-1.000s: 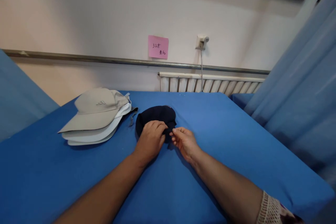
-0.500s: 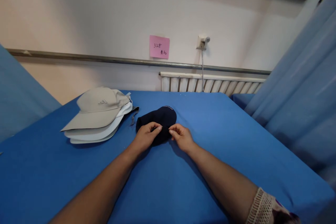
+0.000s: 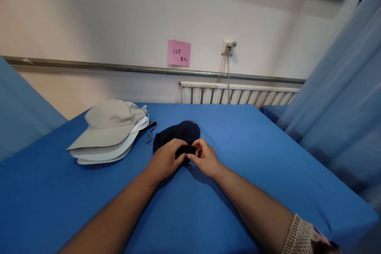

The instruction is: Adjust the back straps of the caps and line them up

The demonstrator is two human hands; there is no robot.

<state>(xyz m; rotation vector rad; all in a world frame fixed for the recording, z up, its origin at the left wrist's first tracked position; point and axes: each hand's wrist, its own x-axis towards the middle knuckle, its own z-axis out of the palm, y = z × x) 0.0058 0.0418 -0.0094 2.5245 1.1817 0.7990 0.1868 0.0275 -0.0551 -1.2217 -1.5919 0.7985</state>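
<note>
A dark navy cap (image 3: 171,133) lies on the blue-covered table in front of me, its rounded end with small white lettering pointing away to the right. My left hand (image 3: 170,156) is closed on the cap's near side, holding a black strap (image 3: 186,150) between thumb and fingers. From the other side my right hand (image 3: 204,156) pinches the same strap, thumb close to the left thumb. The strap's ends are covered by my fingers. To the left stands a stack of caps, a beige cap (image 3: 110,121) on top and white caps (image 3: 110,152) beneath.
The blue cover (image 3: 238,143) reaches back to the wall. A white radiator (image 3: 238,92), a metal rail (image 3: 133,67), a pink note (image 3: 179,53) and a socket with a plug (image 3: 228,47) are behind it. Blue curtains (image 3: 336,99) hang at both sides.
Both hands have come closer together at the cap's near edge. The black strap now shows between them, and the thumbs are almost touching. The cap stays in place.
</note>
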